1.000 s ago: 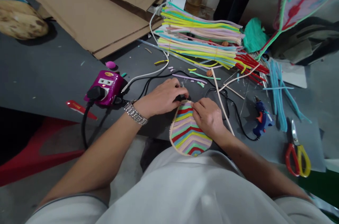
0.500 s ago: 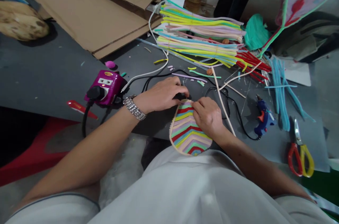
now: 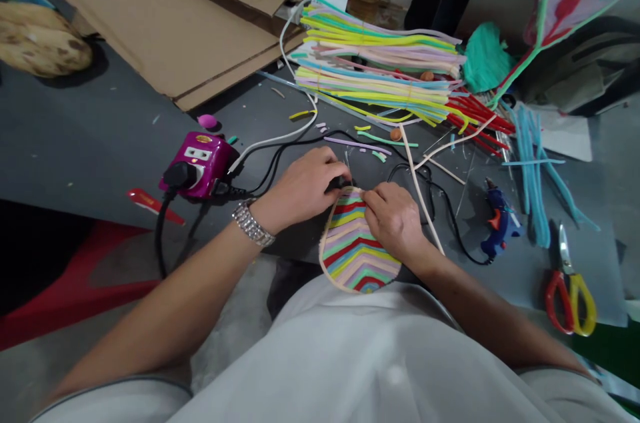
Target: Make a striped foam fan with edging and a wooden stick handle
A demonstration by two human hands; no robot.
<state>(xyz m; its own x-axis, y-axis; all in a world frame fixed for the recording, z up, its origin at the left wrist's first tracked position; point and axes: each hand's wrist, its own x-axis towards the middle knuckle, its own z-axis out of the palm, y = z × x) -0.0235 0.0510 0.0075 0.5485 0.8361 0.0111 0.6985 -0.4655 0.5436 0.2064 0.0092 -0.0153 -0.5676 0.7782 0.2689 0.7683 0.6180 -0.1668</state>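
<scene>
A teardrop-shaped panel (image 3: 357,243), covered in zigzag rows of coloured pipe cleaners and edged in cream, lies against my shirt at the table's front edge. My right hand (image 3: 394,219) grips its upper right side, with fingers pressed on the surface near the narrow top. At the top left edge is my left hand (image 3: 313,183), its fingers curled in and the thumb by the rim; what lies between the fingertips is hidden. A long cream pipe cleaner (image 3: 415,176) runs past my right hand and behind the forearm.
Bundles of pipe cleaners (image 3: 380,69) lie at the back beside cardboard (image 3: 190,29). A glue gun (image 3: 499,219), scissors (image 3: 570,289) and blue pipe cleaners (image 3: 533,169) are to the right. On the left sit a purple power socket (image 3: 200,163) with cables and a red knife (image 3: 155,205).
My left hand has shifted very slightly, its fingertips curling a little closer to the panel's top edge. My right hand and the panel stay in place.
</scene>
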